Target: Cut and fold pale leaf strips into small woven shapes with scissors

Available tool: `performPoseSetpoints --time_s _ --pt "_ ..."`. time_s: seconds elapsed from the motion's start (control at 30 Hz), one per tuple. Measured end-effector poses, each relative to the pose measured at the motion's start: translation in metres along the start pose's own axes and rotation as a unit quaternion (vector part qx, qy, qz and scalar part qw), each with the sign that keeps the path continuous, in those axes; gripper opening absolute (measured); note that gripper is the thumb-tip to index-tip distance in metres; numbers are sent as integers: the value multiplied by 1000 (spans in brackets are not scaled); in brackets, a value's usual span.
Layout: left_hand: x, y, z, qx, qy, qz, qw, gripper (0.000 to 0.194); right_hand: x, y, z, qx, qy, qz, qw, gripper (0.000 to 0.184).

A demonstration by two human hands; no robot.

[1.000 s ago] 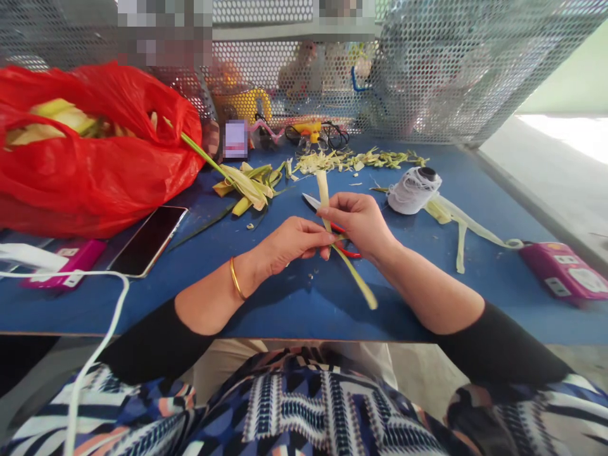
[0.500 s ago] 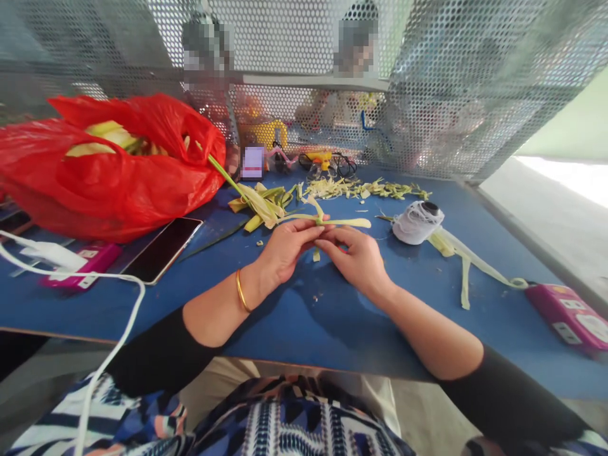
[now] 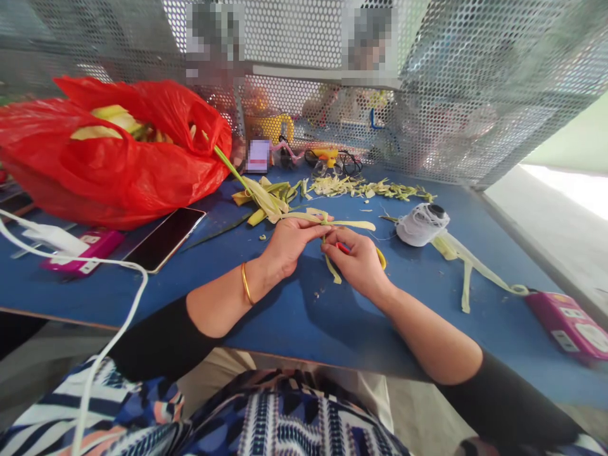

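Observation:
Pale yellow-green leaf strips (image 3: 354,224), which look like husk, cross each other between my hands, just above the table. My left hand (image 3: 291,244) pinches them at the crossing with thumb and forefinger. Close beside it, my right hand (image 3: 357,261) is closed on a strip that hangs downward, its loose end (image 3: 335,273) below the fingers. Scissors with red and yellow handles (image 3: 381,258) lie under my right hand, mostly hidden by it. A white thread spool (image 3: 420,225) stands to the right.
A red plastic bag (image 3: 142,183) of leaves bulges at the left, with a phone (image 3: 166,239) before it. Leaf pieces (image 3: 266,196) and trimmings (image 3: 365,188) lie at the back, before a perforated metal screen (image 3: 304,38). A magenta box (image 3: 570,326) sits far right.
My hands have turned the strips from upright to sideways across the crossing. My right fingers now draw one strip downward. The view has tilted, and the scissors are more covered.

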State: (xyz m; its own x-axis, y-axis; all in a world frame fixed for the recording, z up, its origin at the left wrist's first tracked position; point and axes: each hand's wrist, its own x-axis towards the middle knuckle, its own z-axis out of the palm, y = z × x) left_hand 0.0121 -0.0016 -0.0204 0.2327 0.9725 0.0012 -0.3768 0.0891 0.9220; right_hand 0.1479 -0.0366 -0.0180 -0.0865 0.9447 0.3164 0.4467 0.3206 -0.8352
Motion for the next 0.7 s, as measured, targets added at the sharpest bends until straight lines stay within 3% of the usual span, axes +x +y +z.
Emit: performPoseSetpoints --time_s 0.13,0.23,0.4,0.5,0.6,0.7 --pt "0 2 0 -12 -10 -19 1000 16 2 -2 -1 32 -2 33 999 25" --pt "-1 5 1 -11 -12 -48 999 18 5 -2 0 159 30 116 980 33" --pt "-5 9 3 1 1 -76 997 12 10 2 0 381 104 261 881 35" --pt "-6 8 4 20 8 -74 997 13 12 5 -2 421 78 331 841 29" --pt "-6 7 5 42 -1 -73 996 14 11 6 -2 432 48 348 831 22" --pt "-6 6 5 55 2 -76 996 17 11 6 -1 428 79 323 840 16"
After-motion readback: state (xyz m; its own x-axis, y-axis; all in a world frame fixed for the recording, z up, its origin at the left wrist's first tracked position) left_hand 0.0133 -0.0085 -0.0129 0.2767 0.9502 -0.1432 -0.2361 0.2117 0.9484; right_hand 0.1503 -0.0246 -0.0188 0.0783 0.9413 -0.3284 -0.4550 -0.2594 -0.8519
